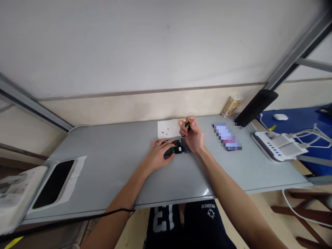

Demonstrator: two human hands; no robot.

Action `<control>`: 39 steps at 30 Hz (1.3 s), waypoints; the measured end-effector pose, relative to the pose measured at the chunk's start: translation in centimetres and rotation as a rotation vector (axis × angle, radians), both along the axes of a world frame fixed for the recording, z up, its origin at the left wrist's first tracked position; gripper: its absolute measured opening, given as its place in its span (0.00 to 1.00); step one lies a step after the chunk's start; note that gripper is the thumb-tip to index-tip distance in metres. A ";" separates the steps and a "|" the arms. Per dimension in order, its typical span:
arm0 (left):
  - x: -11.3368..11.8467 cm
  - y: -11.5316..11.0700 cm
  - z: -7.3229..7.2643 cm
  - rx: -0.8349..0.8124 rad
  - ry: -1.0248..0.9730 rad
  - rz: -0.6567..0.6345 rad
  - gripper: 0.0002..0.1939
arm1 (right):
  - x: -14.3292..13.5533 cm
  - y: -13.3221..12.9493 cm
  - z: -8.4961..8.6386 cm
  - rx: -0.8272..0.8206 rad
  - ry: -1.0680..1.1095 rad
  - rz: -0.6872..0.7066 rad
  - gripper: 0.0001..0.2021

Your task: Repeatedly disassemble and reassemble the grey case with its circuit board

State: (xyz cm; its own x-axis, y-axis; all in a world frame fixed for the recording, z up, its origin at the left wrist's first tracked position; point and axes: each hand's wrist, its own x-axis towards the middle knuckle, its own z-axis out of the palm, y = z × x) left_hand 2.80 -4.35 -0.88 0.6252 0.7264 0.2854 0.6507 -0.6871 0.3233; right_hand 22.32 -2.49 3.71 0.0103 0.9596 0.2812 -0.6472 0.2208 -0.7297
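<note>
On the grey table, my left hand is wrapped round the left part of a dark device whose green circuit board shows. My right hand is closed round a black and yellow screwdriver handle, just above the device's right end. The tool's tip is too small to make out clearly. Behind the device lies a white sheet of paper with several tiny dark pieces on it, and a small orange-patterned item sits at its right, partly behind my right hand.
A phone lies to the right. Beyond it are a small carton, a black cylinder and a power strip with chargers and cables. At the left are a black-faced tablet-like object and a white box.
</note>
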 end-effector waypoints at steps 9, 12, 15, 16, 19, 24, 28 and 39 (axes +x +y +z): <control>-0.1 0.0 0.0 -0.009 0.006 -0.001 0.14 | -0.4 -0.2 0.1 0.011 -0.032 -0.001 0.14; -0.1 0.0 0.0 -0.003 0.003 -0.001 0.14 | -0.5 -0.3 0.1 0.009 -0.026 -0.002 0.14; 0.0 -0.1 0.0 -0.003 0.006 0.002 0.13 | -0.5 -0.3 0.2 -0.003 -0.034 0.005 0.14; 0.0 -0.1 0.0 -0.005 0.009 0.002 0.13 | -0.5 -0.3 0.2 -0.004 -0.040 0.003 0.15; 0.0 -0.1 0.1 -0.011 0.011 0.005 0.13 | -0.6 -0.3 0.3 -0.008 -0.057 -0.022 0.15; 0.0 -0.1 0.2 -0.017 0.004 -0.001 0.13 | -0.6 -0.5 0.3 0.012 -0.039 -0.024 0.14; -0.1 -0.2 0.2 -0.015 0.004 0.004 0.13 | -0.6 -0.5 0.2 0.018 -0.041 -0.016 0.15; 1.1 1.9 1.9 -0.090 -0.002 -0.101 0.19 | -0.9 -0.7 0.3 0.008 -0.040 -0.037 0.16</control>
State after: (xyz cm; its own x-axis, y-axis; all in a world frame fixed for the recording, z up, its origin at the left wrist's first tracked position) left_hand 3.90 -2.41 0.97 0.6959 0.6825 0.2235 0.5791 -0.7174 0.3874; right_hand 21.37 -3.14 4.03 0.0338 0.9566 0.2896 -0.6087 0.2495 -0.7531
